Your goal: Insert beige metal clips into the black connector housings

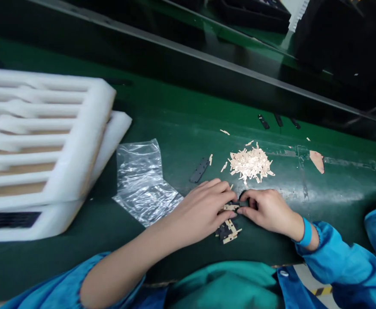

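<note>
My left hand point(204, 208) and my right hand point(265, 208) meet fingertip to fingertip on the green belt point(181, 128). Between them both pinch a small dark strip with a tan tab point(232, 207). Just below the fingers lie a few more dark strips with tan tabs point(228, 231). A heap of several small tan paper tabs point(250, 164) sits just beyond the hands. One dark flat strip point(200, 170) lies alone to the left of that heap. Both sleeves are blue.
Stacked white foam trays point(46, 150) fill the left side. A crumpled clear plastic bag point(143, 182) lies beside them. A tan scrap point(317, 161) and small dark strips point(264, 122) lie farther right. A metal rail point(207, 56) runs behind the belt.
</note>
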Demonstrator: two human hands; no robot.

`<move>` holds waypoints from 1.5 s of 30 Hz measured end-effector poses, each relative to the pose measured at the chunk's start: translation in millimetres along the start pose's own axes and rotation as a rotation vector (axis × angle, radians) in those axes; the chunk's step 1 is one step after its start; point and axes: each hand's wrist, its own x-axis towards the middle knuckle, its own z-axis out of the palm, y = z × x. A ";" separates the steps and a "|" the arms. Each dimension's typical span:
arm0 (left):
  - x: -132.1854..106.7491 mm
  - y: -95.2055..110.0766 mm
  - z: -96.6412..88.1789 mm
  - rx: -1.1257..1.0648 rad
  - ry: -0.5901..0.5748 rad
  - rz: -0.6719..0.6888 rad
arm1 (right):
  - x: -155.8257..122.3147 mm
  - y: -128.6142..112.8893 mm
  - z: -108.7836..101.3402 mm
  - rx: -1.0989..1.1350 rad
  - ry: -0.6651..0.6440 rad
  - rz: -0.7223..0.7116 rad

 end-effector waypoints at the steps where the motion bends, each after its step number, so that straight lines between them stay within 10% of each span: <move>1: 1.1 0.5 2.2 0.029 -0.011 -0.002 | 0.2 -2.4 5.3 -0.009 -0.002 0.010; 24: -3.5 -0.3 -1.4 -0.035 -0.026 0.028 | -5.5 19.3 -18.1 0.405 -0.083 -0.001; 30: -3.3 -1.4 -0.4 0.071 0.222 0.109 | -0.4 19.6 -26.4 0.828 -0.153 0.107; 36: -3.5 6.4 -17.1 -0.366 0.340 0.254 | 12.3 14.1 -18.7 1.130 -0.300 0.138; 45: 15.5 19.8 -26.6 -0.150 0.194 0.085 | 0.4 -5.3 -10.5 0.823 0.107 0.024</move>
